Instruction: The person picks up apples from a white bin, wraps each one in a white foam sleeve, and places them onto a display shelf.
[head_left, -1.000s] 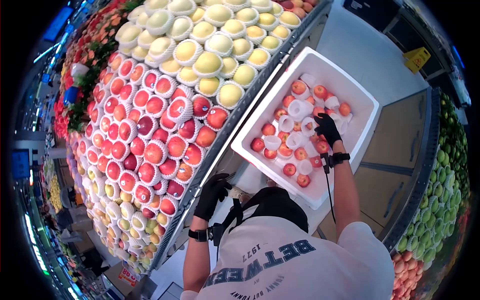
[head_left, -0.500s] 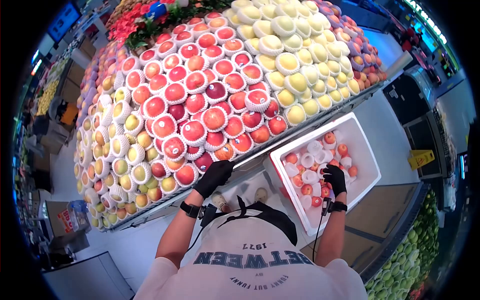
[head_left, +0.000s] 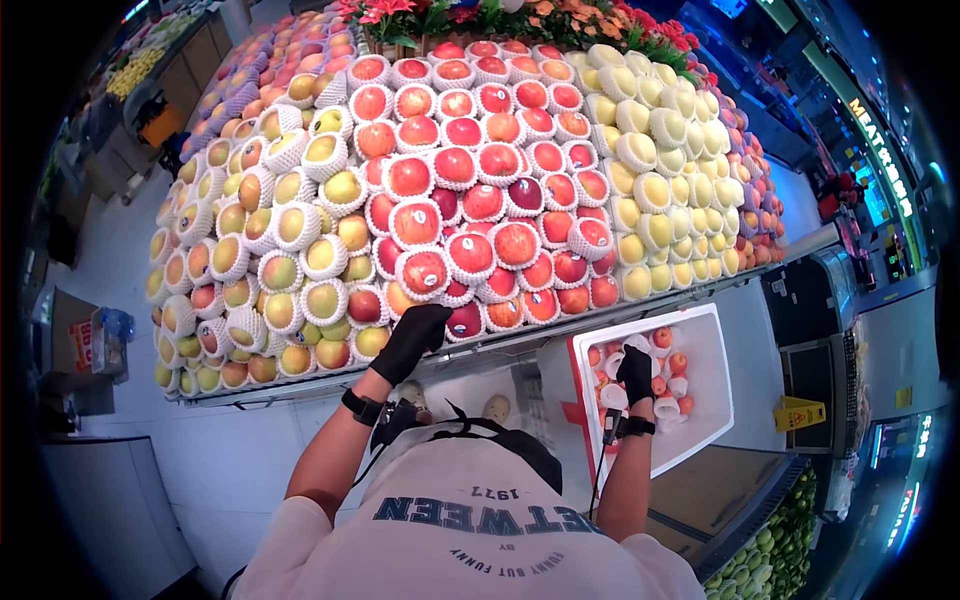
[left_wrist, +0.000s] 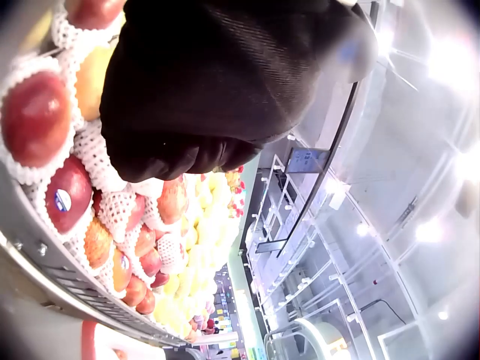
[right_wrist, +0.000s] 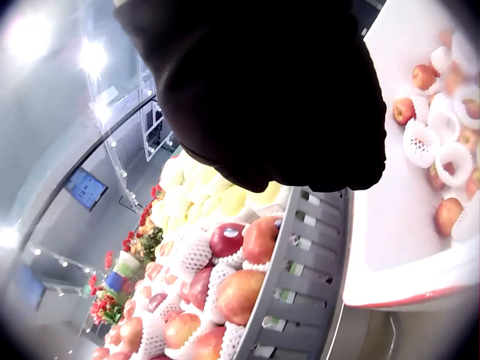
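My left hand (head_left: 412, 345), in a black glove, is at the front edge of the apple display, fingers loosely curled and nothing visible in them. Red apples (left_wrist: 35, 120) in white foam nets lie close beside it in the left wrist view. My right hand (head_left: 635, 374), also black-gloved, is over the white foam box (head_left: 700, 420), its fingers bent downward. Loose apples (head_left: 678, 362) and empty foam nets (head_left: 613, 396) lie in that box around the hand. In the right wrist view, the back of the glove (right_wrist: 277, 90) hides the fingertips, so I cannot tell whether they grip anything.
A grey slatted rail (right_wrist: 296, 281) edges the display on the box's side. Yellow fruit (head_left: 640, 205) in nets fills its right part, and yellowish-red fruit (head_left: 283, 308) its left. A yellow floor sign (head_left: 800, 413) stands beyond the box. Green fruit (head_left: 765, 550) lies behind it.
My view has swung toward the display. The left hand has risen from beside the body to the display's front edge. The right hand has shifted within the box toward its display side.
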